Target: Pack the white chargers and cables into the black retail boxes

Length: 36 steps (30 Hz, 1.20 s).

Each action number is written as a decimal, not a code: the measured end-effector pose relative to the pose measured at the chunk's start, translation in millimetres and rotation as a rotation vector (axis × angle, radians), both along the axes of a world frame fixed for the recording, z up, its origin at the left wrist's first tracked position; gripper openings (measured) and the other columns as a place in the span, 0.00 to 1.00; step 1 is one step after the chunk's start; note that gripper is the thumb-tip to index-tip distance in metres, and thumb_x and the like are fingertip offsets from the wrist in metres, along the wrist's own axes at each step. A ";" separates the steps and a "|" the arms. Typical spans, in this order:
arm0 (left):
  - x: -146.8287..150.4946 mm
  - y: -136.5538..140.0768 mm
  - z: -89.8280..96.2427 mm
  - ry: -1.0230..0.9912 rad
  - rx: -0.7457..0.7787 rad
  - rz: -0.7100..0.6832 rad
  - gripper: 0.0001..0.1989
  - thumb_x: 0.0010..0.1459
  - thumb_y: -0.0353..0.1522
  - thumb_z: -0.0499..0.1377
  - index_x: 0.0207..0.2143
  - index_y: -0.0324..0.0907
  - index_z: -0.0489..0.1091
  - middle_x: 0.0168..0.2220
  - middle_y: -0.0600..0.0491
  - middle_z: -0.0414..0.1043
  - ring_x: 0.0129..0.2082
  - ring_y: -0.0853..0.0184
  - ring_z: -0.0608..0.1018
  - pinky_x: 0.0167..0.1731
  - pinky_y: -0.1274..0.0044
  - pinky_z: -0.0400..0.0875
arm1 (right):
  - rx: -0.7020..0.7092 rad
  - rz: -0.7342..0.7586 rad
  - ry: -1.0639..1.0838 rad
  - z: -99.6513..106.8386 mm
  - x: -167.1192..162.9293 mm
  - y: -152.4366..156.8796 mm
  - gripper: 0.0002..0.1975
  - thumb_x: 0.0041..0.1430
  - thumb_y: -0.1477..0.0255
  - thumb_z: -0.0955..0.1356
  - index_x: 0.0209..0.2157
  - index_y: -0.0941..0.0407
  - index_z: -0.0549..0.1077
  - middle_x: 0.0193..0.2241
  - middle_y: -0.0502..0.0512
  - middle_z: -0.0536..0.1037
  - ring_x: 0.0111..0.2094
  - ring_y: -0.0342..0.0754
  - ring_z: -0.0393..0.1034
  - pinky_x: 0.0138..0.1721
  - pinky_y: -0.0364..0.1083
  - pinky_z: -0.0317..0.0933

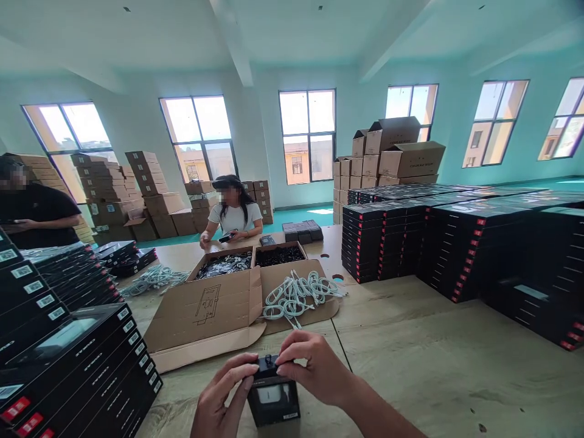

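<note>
A small black box (274, 409) stands upright on the table just in front of me, with a pale shape showing on its front face. Its top end carries a small dark loop or hook (268, 360). My left hand (227, 389) pinches the upper left corner between thumb and fingers. On the other side, my right hand (310, 365) has its thumb and fingertips closed on the upper right corner. Whether the top flap is fully closed is hidden by my fingers. Beyond my hands, coiled white cables (296, 295) lie on a cardboard flap (201, 310).
Stacks of black boxes rise at the left (91, 365) and right (456, 243). Two open cartons hold silvery packets (225, 264) and small black pieces (280, 254). More white cables (157, 277) lie left. A person (235, 213) sits across; another person (41, 207) stands far left.
</note>
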<state>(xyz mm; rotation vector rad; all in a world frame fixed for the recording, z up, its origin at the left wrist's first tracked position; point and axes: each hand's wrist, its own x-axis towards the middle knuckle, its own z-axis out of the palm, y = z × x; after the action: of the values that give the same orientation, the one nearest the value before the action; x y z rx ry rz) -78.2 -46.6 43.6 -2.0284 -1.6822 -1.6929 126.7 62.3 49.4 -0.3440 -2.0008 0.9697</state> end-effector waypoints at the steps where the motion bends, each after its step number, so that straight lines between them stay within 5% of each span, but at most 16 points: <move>1: -0.2 0.6 -0.2 -0.008 -0.005 0.001 0.07 0.61 0.38 0.62 0.36 0.53 0.82 0.42 0.51 0.85 0.40 0.65 0.86 0.39 0.80 0.80 | -0.016 0.006 -0.012 2.4 -0.3 0.7 0.04 0.58 0.71 0.75 0.36 0.53 0.85 0.35 0.55 0.81 0.36 0.47 0.76 0.39 0.44 0.66; 10: -5.9 0.1 -8.7 -0.059 -0.107 -0.013 0.10 0.61 0.41 0.62 0.34 0.51 0.83 0.46 0.48 0.84 0.45 0.60 0.85 0.42 0.75 0.81 | 0.069 0.068 -0.017 1.2 5.4 5.9 0.08 0.60 0.64 0.75 0.38 0.52 0.85 0.38 0.57 0.81 0.40 0.48 0.76 0.43 0.46 0.67; 17: -11.2 -1.5 -37.6 -0.026 -0.149 -0.033 0.13 0.64 0.38 0.58 0.47 0.54 0.80 0.59 0.48 0.76 0.57 0.55 0.78 0.54 0.66 0.76 | 0.059 0.051 -0.055 -18.2 13.7 -0.2 0.13 0.64 0.66 0.71 0.48 0.50 0.83 0.49 0.62 0.81 0.49 0.53 0.78 0.50 0.50 0.69; 21: 16.2 6.4 -67.0 0.071 -0.035 0.278 0.35 0.60 0.39 0.60 0.69 0.51 0.57 0.69 0.41 0.57 0.67 0.46 0.65 0.61 0.52 0.67 | -0.085 -0.141 0.100 -34.5 -1.2 -0.3 0.12 0.63 0.63 0.71 0.45 0.50 0.84 0.46 0.62 0.82 0.46 0.54 0.78 0.45 0.50 0.72; 24: 39.8 5.8 -79.0 0.234 -0.035 0.450 0.55 0.48 0.40 0.67 0.73 0.46 0.41 0.68 0.33 0.52 0.64 0.36 0.64 0.56 0.46 0.68 | -0.323 -0.211 0.283 -39.0 -12.9 -0.2 0.15 0.59 0.57 0.73 0.42 0.51 0.85 0.43 0.60 0.83 0.43 0.55 0.79 0.39 0.48 0.74; 29: 57.3 -8.4 -56.4 0.430 -0.099 0.604 0.54 0.50 0.33 0.63 0.73 0.51 0.37 0.62 0.33 0.56 0.57 0.34 0.68 0.50 0.44 0.67 | -0.551 -0.139 0.393 -23.3 -17.3 -7.6 0.23 0.53 0.51 0.75 0.43 0.52 0.84 0.38 0.56 0.84 0.36 0.52 0.77 0.38 0.49 0.74; 33: 51.0 -18.0 -24.9 0.483 -0.022 0.602 0.47 0.52 0.32 0.61 0.71 0.54 0.43 0.63 0.34 0.55 0.57 0.35 0.68 0.52 0.43 0.66 | -0.581 -0.086 0.382 -14.0 -13.1 -11.3 0.27 0.57 0.47 0.72 0.49 0.51 0.82 0.40 0.56 0.83 0.37 0.51 0.77 0.36 0.50 0.75; 36: 28.0 -26.5 4.9 0.508 0.027 0.604 0.40 0.52 0.33 0.61 0.66 0.55 0.55 0.63 0.37 0.58 0.59 0.35 0.69 0.55 0.42 0.63 | -0.626 -0.120 0.366 -25.7 -7.5 -6.7 0.28 0.56 0.45 0.71 0.45 0.54 0.82 0.40 0.60 0.82 0.40 0.55 0.78 0.33 0.49 0.73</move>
<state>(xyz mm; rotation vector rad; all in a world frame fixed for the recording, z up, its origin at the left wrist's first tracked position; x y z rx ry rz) -50.2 -73.0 48.5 -1.5185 -1.7950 -0.9117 119.3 55.7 23.7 -0.5696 -1.3020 1.4535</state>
